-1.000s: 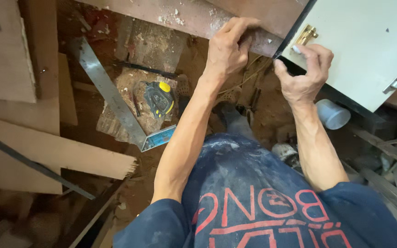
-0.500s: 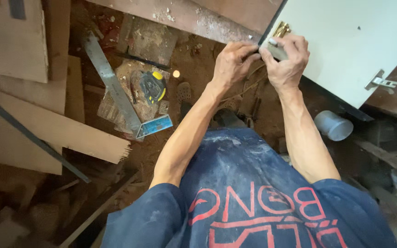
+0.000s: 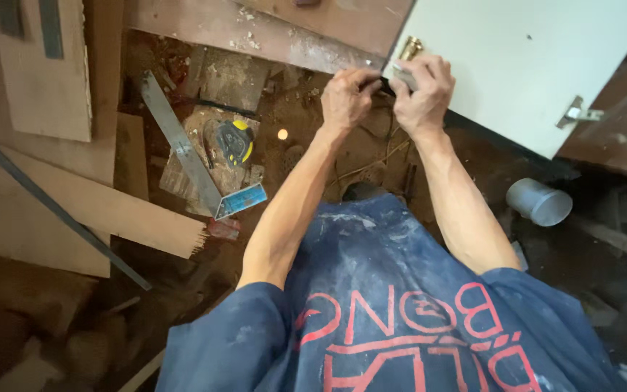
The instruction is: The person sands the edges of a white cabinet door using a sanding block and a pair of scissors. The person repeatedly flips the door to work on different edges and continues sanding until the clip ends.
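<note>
White panel: a flat painted board [image 3: 524, 65] fills the upper right, tilted, its lower left corner between the two hands.
Brass fitting: a small gold-coloured piece [image 3: 410, 48] sits on the panel's edge just above the right hand.
Metal bracket: a silver hinge-like part [image 3: 578, 114] is fixed near the panel's right edge.
Left hand: the left hand [image 3: 346, 98] is curled, fingertips pinched at the panel's corner; what it pinches is too small to tell.
Right hand: the right hand [image 3: 421, 94] is closed around the corner of the panel, touching the left hand's fingertips.
Tape measure: a black and yellow case [image 3: 232, 141] lies on a dusty board, well left of the hands.
Square: a metal try square [image 3: 190, 156] with a blue stock lies just beside the tape measure.
Pipe piece: a grey plastic tube end [image 3: 540, 202] lies on the dirt floor, right of the right forearm.
Planks: pale wooden boards [image 3: 74, 196] lie at left.
Shirt: dark blue cloth [image 3: 386, 305] with red lettering, dusted white.
</note>
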